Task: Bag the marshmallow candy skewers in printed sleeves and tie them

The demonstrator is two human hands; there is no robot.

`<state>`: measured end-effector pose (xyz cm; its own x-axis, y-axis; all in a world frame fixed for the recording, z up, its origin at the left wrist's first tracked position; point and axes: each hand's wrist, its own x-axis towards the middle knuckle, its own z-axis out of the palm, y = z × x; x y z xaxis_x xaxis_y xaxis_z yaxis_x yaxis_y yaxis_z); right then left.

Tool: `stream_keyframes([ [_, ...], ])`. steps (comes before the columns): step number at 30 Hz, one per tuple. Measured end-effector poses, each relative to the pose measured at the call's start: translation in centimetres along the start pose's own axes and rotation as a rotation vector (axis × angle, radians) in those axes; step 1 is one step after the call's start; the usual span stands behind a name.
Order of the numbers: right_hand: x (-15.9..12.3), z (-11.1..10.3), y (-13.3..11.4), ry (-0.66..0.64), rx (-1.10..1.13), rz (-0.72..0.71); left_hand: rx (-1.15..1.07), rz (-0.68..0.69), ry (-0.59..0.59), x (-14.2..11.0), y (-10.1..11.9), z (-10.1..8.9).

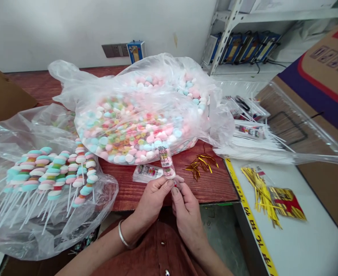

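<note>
Just past the table's front edge, my left hand point(154, 197) pinches the lower end of a small printed plastic bag point(166, 158) with a barcode. My right hand point(186, 205) is closed at the same end, its thumb and fingers meeting close to my left fingertips. Whether the bag has anything inside, I cannot tell. A stack of flat printed bags point(148, 173) lies left of it on the table. To the right are loose gold twist ties point(202, 165). Behind stands a large clear sack point(154, 103) of pastel marshmallows and ring-shaped gummies.
Several marshmallow skewers point(54, 168) on white sticks lie on clear plastic at left. On the right, a plastic tray point(309, 130) holds white sticks, with yellow twist ties point(261, 199) in front. A cardboard box point(327, 76) and metal shelf point(226, 30) stand beyond.
</note>
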<state>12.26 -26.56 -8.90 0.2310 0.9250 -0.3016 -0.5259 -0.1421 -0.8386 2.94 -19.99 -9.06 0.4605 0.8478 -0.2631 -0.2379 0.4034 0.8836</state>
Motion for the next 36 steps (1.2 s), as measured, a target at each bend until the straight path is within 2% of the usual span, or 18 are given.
stream_keyframes([
  [2,-0.1,0.0,0.5,-0.064,0.162,0.087,-0.03,-0.048,-0.098,-0.1,0.1,-0.7],
  [5,-0.2,-0.2,1.1,-0.36,0.453,0.344,-0.2,-0.206,-0.3,-0.6,0.2,-1.6],
  [6,-0.1,-0.3,1.2,-0.443,0.488,0.407,-0.236,-0.231,-0.334,-0.7,0.3,-1.7],
  [8,0.0,-0.6,1.1,-0.489,0.373,0.416,-0.236,-0.242,-0.301,-0.7,0.6,-2.0],
  [10,0.3,-1.3,0.4,-0.366,-0.021,0.235,-0.143,-0.174,-0.177,-0.5,1.1,-2.5],
  [13,1.1,-3.4,-0.9,0.052,-0.769,-0.201,0.146,0.065,0.035,0.0,1.9,-3.9],
  [14,1.5,-4.2,-1.2,0.197,-0.963,-0.3,0.258,0.135,0.085,0.2,2.2,-4.4],
  [16,2.4,-5.6,-1.3,0.404,-1.235,-0.384,0.448,0.197,0.145,0.3,2.5,-5.2],
  [18,3.5,-6.5,-1.1,0.486,-1.377,-0.386,0.549,0.219,0.162,0.2,2.5,-5.5],
  [22,5.5,-6.9,-0.5,0.532,-1.437,-0.371,0.584,0.253,0.155,0.0,2.4,-5.1],
  [25,5.8,-6.7,-0.6,0.537,-1.419,-0.376,0.593,0.251,0.151,0.1,2.4,-5.0],
  [33,5.1,-7.0,-1.5,0.436,-1.176,-0.475,0.673,0.15,0.135,0.3,2.6,-5.1],
  [36,4.6,-6.7,-2.1,0.391,-1.076,-0.467,0.816,0.226,0.123,0.4,2.6,-4.6],
])
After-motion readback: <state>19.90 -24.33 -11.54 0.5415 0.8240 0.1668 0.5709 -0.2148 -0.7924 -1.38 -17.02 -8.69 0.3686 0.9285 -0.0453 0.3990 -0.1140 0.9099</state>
